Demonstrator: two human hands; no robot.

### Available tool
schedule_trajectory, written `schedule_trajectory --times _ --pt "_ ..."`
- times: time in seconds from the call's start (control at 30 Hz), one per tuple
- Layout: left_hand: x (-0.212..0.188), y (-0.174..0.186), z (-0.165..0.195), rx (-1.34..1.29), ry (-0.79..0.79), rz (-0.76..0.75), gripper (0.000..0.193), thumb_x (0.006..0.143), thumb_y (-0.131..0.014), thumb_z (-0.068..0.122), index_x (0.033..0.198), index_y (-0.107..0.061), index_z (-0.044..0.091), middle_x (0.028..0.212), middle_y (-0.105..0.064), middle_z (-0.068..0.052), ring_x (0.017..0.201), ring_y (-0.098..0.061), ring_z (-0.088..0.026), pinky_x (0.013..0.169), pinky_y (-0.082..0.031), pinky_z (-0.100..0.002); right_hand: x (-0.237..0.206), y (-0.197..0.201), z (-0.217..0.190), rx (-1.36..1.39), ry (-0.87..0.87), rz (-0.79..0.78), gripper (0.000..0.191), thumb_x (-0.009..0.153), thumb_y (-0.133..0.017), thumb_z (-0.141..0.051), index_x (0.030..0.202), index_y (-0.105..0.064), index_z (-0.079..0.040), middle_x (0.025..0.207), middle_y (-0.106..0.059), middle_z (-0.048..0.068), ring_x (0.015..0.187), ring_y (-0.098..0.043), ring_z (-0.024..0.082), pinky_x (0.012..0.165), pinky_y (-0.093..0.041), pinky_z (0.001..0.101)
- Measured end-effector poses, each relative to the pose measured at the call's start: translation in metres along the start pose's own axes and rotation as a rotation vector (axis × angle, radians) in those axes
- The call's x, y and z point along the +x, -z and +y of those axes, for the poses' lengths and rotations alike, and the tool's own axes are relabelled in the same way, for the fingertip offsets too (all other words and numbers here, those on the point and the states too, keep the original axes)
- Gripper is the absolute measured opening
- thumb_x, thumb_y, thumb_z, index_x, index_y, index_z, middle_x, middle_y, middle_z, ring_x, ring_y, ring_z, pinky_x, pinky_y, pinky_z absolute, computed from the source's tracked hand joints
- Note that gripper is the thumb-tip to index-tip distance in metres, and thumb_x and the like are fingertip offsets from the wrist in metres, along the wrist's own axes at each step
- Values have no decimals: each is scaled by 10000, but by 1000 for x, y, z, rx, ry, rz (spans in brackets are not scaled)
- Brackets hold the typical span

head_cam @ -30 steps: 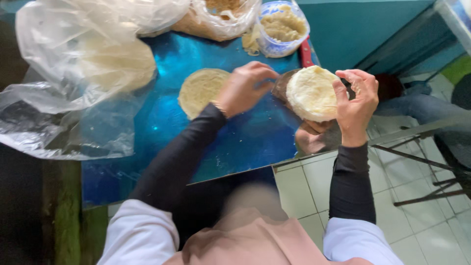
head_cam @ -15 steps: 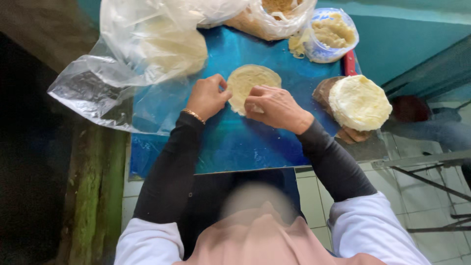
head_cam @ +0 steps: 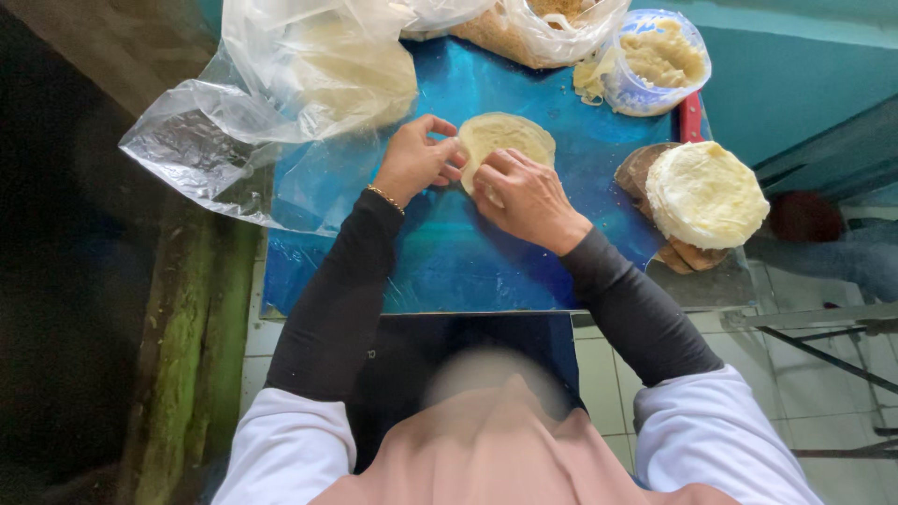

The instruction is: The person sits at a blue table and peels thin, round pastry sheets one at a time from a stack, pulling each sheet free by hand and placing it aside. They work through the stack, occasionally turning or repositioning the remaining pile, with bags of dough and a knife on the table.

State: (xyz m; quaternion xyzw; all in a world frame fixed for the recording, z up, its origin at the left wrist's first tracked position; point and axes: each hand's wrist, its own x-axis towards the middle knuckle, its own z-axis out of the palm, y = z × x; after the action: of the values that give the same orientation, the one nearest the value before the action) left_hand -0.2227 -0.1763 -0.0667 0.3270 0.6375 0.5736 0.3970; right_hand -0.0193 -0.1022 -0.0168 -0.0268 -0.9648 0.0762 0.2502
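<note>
1. Two hands are on one thin round wrapper (head_cam: 505, 140), a pale yellowish sheet lying flat on the blue table (head_cam: 449, 252), roughly mid-table toward the far edge.
2. The left hand (head_cam: 416, 161) sits at the wrapper's left edge, fingers curled in and pinching the rim there. So it's closed on the sheet, not flat.
3. The right hand (head_cam: 526, 194) covers the near edge, fingers bent and pressing or gripping the dough from below-right. Exactly how much is pinched under it can't be told.
4. The wrapper mostly shows beyond and between both hands, reaching away from the person.
5. Direction-wise: it's basically a disc, so no real long axis. The left side looks a bit folded or lifted, so the visible shape runs slightly wider left to right.
6. Other stuff: a stack of wrappers (head_cam: 706, 194) on a brown board (head_cam: 641, 173) at the table's right edge, well apart from the hands. A plastic tub of filling (head_cam: 659, 61) is at the far right, and a big clear plastic bag (head_cam: 281, 103) is on the left, just beside the left hand.
</note>
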Motion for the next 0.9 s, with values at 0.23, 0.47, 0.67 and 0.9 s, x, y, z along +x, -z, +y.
schedule_trajectory --times 0.23,0.47,0.67,0.9 --pt "2 -14 -7 28 -76 140 245 964 -664 213 1110 -666 17 919 -726 -79 745 -721 -143 595 -611 -301 -12 2 68 759 -615 121 127 998 -691 -199 1036 -680 -78 936 -686 19 800 -650 87 671 -530 260" --pt "-12 -40 2 -246 -117 -201 386 948 -711 341 1179 -620 45 1100 -699 -65 935 -727 -150 764 -608 -312 -15 2 81 1282 -776 20 145 1028 -699 -218 1082 -669 -87 962 -663 -30 825 -611 42 667 -490 201" --pt "-17 -32 7 -268 -43 -232 377 945 -693 354 1192 -617 78 1118 -708 -42 974 -728 -148 807 -610 -316 -8 6 67 1243 -729 -42 232 1001 -685 -278 1117 -693 -77 998 -719 3 871 -678 73 719 -565 230" --pt "-4 -24 -9 -355 12 -294 293 962 -685 260 1167 -640 55 1106 -706 -59 955 -710 -171 820 -606 -343 -7 11 62 1086 -670 -61 203 974 -723 -241 1086 -713 -72 971 -702 -19 880 -647 59 709 -527 229"
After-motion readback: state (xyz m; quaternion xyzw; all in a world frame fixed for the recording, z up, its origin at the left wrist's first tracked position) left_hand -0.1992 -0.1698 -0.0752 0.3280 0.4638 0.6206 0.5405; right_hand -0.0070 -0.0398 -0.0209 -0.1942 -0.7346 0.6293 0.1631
